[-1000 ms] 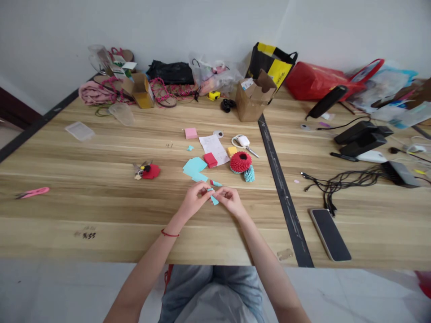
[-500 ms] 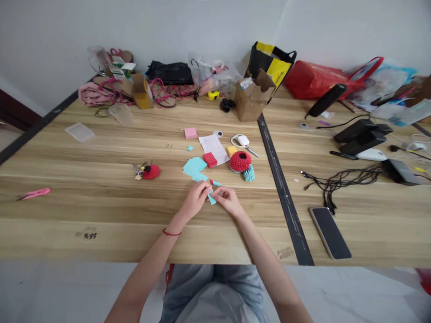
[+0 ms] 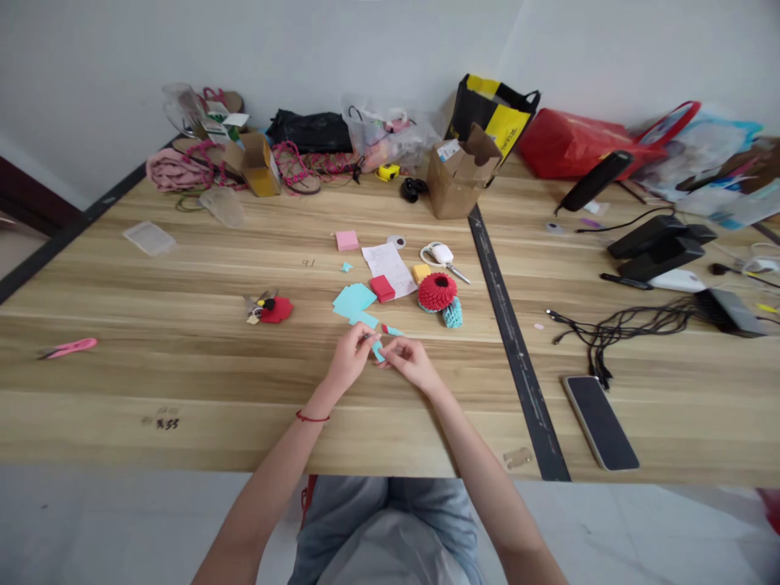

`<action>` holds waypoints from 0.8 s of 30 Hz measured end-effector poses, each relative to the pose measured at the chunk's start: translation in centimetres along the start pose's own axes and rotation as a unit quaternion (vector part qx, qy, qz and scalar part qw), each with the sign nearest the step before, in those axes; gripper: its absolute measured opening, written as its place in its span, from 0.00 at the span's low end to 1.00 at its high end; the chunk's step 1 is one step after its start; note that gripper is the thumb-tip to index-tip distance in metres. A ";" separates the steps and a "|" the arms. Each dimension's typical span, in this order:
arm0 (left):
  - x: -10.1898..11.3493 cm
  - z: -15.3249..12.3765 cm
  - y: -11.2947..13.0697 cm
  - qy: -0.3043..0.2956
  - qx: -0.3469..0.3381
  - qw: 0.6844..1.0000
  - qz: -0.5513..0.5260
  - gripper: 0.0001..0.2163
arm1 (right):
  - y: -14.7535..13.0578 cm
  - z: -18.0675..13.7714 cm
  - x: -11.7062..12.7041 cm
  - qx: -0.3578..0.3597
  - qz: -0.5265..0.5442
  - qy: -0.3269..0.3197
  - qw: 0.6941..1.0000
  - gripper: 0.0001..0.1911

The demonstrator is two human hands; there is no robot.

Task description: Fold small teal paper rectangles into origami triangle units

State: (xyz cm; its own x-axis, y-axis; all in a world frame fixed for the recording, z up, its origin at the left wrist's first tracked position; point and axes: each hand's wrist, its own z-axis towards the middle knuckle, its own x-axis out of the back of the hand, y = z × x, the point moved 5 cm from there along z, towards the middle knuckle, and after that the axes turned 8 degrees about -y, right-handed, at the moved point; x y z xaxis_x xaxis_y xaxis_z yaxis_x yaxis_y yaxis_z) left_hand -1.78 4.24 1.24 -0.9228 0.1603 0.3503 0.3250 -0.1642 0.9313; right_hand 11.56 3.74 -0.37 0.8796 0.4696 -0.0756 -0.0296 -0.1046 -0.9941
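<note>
My left hand (image 3: 352, 358) and my right hand (image 3: 409, 360) meet over the wooden table (image 3: 183, 349), both pinched on one small folded teal paper piece (image 3: 379, 351). Just beyond them lie a stack of teal paper sheets (image 3: 353, 301), a red paper block (image 3: 382, 288) and a white note (image 3: 388, 267). A red folded-paper flower (image 3: 436, 291) with a teal stem piece (image 3: 452, 313) sits to the right of the sheets. A red string bracelet is on my left wrist.
A phone (image 3: 600, 422) and a tangle of black cables (image 3: 615, 329) lie at the right. A pink cutter (image 3: 68, 348) is at the far left. A cardboard box (image 3: 460, 175), bags and sandals crowd the back edge. A black seam strip (image 3: 512, 341) divides the tables.
The teal piece has been folded smaller between my fingers, and both hands have drawn closer together. The view shifted slightly.
</note>
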 end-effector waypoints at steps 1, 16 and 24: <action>0.0 0.0 -0.1 0.002 0.002 1.000 -0.005 0.07 | -0.1 0.0 0.0 0.000 0.001 0.001 1.000 0.18; 0.3 0.3 -0.6 0.012 0.019 0.996 -0.083 0.08 | -0.5 -0.3 -0.2 0.007 -0.023 -0.011 1.000 0.19; 0.3 0.4 -0.4 -0.009 0.033 0.992 -0.120 0.10 | -0.4 -0.3 -0.2 0.022 -0.021 -0.015 0.999 0.18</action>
State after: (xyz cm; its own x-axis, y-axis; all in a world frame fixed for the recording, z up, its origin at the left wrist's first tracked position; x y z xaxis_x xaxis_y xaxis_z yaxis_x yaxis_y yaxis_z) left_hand -2.13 4.79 1.04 -0.9715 0.2050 0.1189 0.1099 -0.0549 0.9924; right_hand 11.59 3.41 0.04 0.8662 0.4984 -0.0353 -0.0143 -0.0457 -0.9989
